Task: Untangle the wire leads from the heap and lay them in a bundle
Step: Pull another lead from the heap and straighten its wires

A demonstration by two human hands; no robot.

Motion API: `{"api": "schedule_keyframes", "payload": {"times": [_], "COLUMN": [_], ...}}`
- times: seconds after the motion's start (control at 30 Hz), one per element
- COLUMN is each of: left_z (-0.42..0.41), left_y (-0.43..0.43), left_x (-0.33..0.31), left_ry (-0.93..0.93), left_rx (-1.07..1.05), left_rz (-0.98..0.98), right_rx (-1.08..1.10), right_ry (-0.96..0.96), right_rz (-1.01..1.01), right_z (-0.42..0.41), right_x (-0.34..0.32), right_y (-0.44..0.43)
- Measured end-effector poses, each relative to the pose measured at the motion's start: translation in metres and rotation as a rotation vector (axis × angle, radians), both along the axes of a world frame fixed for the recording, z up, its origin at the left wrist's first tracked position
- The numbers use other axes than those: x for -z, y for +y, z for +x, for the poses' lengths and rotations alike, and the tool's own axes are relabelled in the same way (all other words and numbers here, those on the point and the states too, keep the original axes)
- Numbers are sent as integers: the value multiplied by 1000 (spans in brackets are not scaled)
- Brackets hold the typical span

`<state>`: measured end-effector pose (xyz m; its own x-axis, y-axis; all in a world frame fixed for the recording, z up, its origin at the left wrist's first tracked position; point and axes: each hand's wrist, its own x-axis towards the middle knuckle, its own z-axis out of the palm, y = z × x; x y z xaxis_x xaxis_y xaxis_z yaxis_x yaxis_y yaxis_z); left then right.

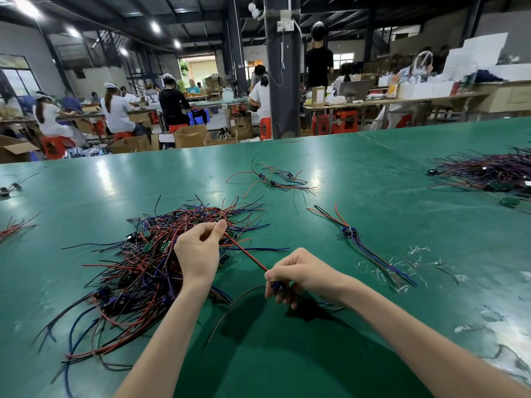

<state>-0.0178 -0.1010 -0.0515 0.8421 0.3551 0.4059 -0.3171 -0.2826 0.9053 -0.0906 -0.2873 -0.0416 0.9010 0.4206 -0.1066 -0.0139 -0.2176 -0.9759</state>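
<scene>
Though right hand (298, 272), clenched, half-hides one gripped small blue component (278, 286), left hand (198, 251) pinches one taut red insulated wire lead (247, 254) at its fingertips.

Green table (373, 168), red stools (265, 127), cardboard boxes (189, 135), dark pillar (283, 81)

"What shows of the person?"

"Two hands and two forearms, nothing more. The left hand (198, 251) and the right hand (298, 272) are both bare."

"And what's worn on the arms?"

"The left forearm (172, 326) and the right forearm (402, 323) are bare skin right down to the bottom edge of the view."

"What build?"

"Slim wrists, slender fingers, smooth forearms. The right hand's fingertips are too blurred to make out the nails."
</scene>
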Motion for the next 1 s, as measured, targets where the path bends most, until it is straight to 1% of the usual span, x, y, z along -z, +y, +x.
{"api": "schedule_keyframes", "payload": {"times": [0.33, 0.47, 0.53, 0.6, 0.73, 0.83, 1.0], "left_z": [-2, -6, -7, -9, -15, -22, -39], "left_y": [-5, -11, -13, -15, -23, -32, -48], "left_x": [-5, -10, -11, -12, -8, -5, -1], "left_ry": [93, 156, 191, 222, 290, 345, 461], "left_rx": [163, 331, 405, 466, 556, 603, 745], "left_rz": [-311, -492, -545, -545, -469, -431, -311], "right_rx": [23, 49, 68, 95, 165, 231, 420], "right_ry": [47, 68, 61, 56, 47, -11, -30], "right_rz": [-16, 19, 48, 86, 156, 192, 412], "right_z": [0, 1, 2, 2, 5, 7, 14], "right_x": [3, 5, 5, 5, 6, 5, 2], "right_y": [-1, 1, 1, 2, 2, 2, 0]}}
